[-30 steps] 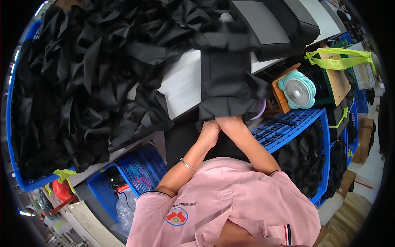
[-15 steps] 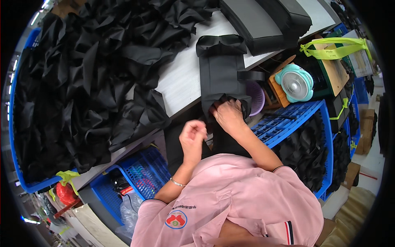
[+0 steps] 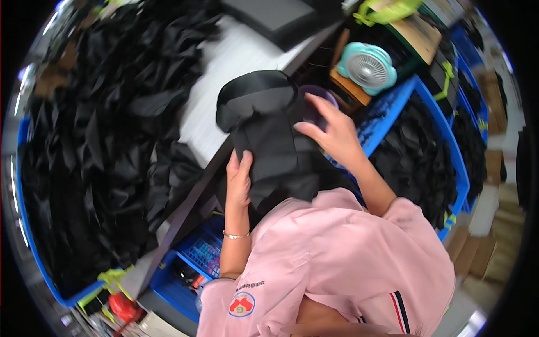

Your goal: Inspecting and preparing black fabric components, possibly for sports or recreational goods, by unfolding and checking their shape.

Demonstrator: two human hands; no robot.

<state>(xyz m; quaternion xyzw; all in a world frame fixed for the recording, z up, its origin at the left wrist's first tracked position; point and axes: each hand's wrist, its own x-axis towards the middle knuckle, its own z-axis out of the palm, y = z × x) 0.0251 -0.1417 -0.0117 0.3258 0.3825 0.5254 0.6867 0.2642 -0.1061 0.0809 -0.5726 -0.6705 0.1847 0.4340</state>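
A black fabric piece (image 3: 272, 154), shaped like a bag with a wide, rounded flap at its far end, hangs over the table edge toward my lap. My left hand (image 3: 238, 177) grips its left side, with the thumb and fingers closed at the cloth's edge. To the right of the piece, my right hand (image 3: 337, 132) is open, thumb and fingers spread, with nothing held. The underside of the fabric piece is hidden, and its near end is smeared by motion.
A large blue crate (image 3: 45, 275) heaped with black cloth stands at left. Flat black pieces (image 3: 275, 17) lie at the far side of the pale table (image 3: 208, 95). A turquoise fan (image 3: 368, 67), a purple basket (image 3: 323, 95) and another blue crate (image 3: 457, 168) are at right.
The fabric piece has come off the table toward my body. My left hand, free before, has taken its left side; my right hand has let go of the near end and opened.
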